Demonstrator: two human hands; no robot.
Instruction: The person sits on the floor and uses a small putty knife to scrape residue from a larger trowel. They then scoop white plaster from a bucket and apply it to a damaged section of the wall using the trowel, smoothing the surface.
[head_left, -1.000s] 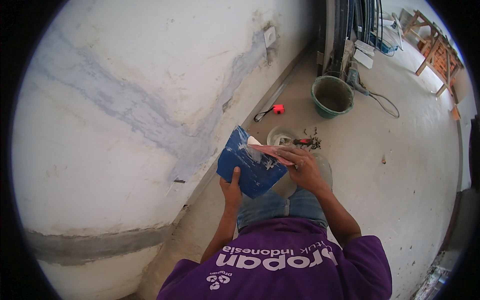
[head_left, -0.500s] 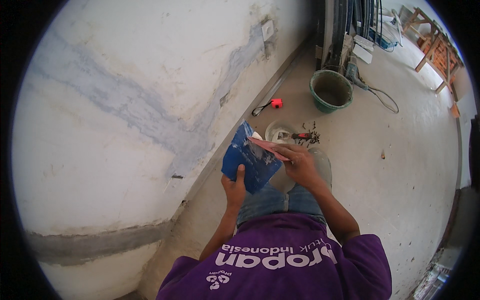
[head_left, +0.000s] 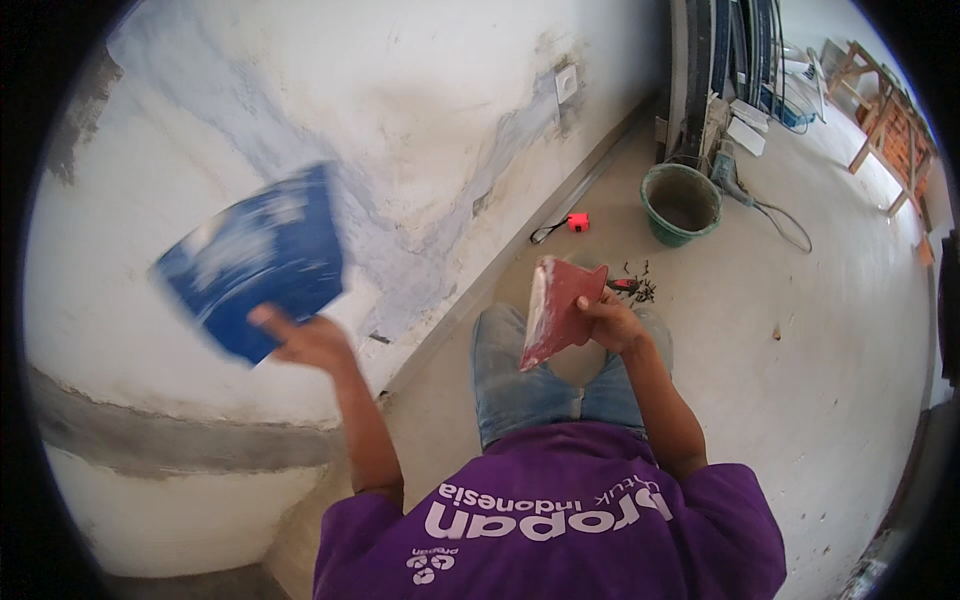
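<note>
My left hand [head_left: 312,342] is closed on the lower edge of a blue plastic putty scraper [head_left: 285,250], its thumb on the face. White putty smears that face, and the scraper is held up before the white wall [head_left: 130,340], blurred by motion. Above my knees, my right hand [head_left: 616,324] grips a red plastic putty scraper [head_left: 570,312], with white putty along its left edge. Grey patched bands [head_left: 400,245] run across the wall beyond the blue scraper. A red-and-black tool handle [head_left: 623,285] shows on the floor just past my right hand.
A red tape measure [head_left: 578,222] lies by the wall's foot. Farther off stand a green bucket [head_left: 680,205] and a corded power tool [head_left: 728,175]. Small dark bits [head_left: 645,292] are scattered near the handle. A wooden trestle [head_left: 885,140] stands at the far right.
The blue scraper has swung left and up toward the wall in my left hand, away from the red one. My right hand has turned the red scraper so its broad face shows.
</note>
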